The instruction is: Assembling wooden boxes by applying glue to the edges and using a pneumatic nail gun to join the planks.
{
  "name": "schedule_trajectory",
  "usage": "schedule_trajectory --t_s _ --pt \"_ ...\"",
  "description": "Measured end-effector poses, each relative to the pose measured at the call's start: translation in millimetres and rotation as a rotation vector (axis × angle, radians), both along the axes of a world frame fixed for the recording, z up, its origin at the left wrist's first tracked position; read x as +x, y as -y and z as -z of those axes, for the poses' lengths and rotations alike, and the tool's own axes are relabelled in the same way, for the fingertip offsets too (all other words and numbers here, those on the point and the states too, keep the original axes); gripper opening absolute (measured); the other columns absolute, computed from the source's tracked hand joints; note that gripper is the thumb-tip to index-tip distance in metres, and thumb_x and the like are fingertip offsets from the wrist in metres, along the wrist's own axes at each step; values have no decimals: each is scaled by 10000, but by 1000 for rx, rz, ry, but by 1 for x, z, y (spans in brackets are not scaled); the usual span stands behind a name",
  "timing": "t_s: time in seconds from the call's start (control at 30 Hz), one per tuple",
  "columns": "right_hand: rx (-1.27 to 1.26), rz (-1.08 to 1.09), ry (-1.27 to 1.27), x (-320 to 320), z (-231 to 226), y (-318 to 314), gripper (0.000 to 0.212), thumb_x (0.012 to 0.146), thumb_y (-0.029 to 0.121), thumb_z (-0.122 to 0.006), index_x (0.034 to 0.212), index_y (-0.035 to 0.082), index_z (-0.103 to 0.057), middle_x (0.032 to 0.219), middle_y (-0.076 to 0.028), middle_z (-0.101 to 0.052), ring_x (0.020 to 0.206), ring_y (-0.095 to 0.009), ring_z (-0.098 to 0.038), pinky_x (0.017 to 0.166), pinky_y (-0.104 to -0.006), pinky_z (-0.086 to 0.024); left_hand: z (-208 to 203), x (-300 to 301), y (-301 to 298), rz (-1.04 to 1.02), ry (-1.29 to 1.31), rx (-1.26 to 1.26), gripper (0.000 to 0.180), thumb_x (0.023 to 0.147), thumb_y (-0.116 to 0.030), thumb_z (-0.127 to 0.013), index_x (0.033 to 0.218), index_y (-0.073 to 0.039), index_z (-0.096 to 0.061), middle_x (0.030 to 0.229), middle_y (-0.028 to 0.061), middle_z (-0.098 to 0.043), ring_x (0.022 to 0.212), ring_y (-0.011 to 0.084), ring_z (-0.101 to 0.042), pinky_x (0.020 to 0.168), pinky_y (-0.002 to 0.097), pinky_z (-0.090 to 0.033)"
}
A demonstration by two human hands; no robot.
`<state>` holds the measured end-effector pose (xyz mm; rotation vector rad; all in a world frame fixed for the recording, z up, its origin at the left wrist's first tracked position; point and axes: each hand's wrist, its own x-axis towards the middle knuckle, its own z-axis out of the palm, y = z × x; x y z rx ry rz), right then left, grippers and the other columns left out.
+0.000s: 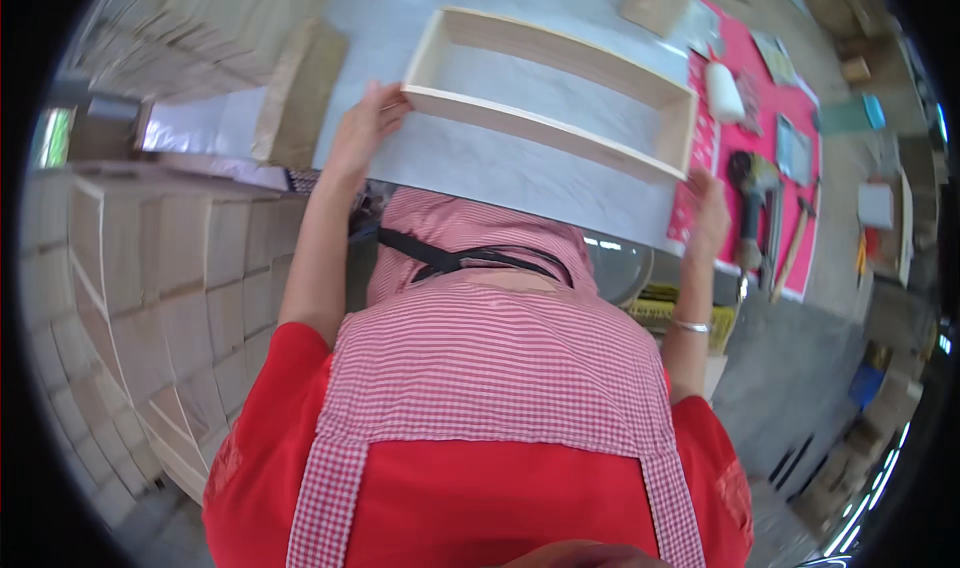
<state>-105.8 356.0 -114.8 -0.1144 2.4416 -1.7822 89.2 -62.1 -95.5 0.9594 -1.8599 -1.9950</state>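
Note:
A long, shallow rectangular wooden frame [550, 128] of pale boards lies on a grey marbled tabletop [470, 158], whose surface shows through its inside. My left hand [365, 130] grips the frame's near left corner, with the fingertips against the end board. At the near right corner, my right hand [708, 213] has its fingers curled up against the wood; part of that grip is blurred. The frame's near long side runs between the two hands, close to the table's front edge.
Right of the frame, a pink cloth [708, 28] carries a white bottle [724, 93], a dark power tool [750, 198], a hammer [795, 248] and a phone-like slab [794, 151]. A teal cup [852, 116] stands beyond. Wooden pieces [165, 258] are stacked at left.

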Motion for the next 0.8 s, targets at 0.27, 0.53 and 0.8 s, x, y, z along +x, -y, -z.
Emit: schedule_trajectory --t_s 0.27,0.53,0.8 --pt "-120 -60 -10 22 -1 27 592 1087 397 -300 1335 -82 -542 1224 -164 -650 1127 -221 -612 1022 -340 -438 -8 5 -12 75 -34 -78 773 1050 -575 -266 1340 86 -542 1330 188 -594 1276 263 -541 1108 405 -363" --pt "-175 -183 -316 -6 -67 39 499 1062 263 -293 1248 -78 -606 1104 -126 -611 1046 -208 -583 968 -343 -444 -65 -16 -7 135 -206 -346 765 1061 -562 -211 1350 71 -528 1337 158 -584 1282 243 -516 1111 420 -367" --pt "-150 -193 -342 -13 -64 43 500 1063 268 -300 1244 -88 -601 1105 -113 -576 1023 -204 -570 958 -338 -448 -63 -25 -8 98 -259 -295 773 1054 -578 -223 1334 66 -545 1313 152 -592 1234 231 -542 1084 421 -396"
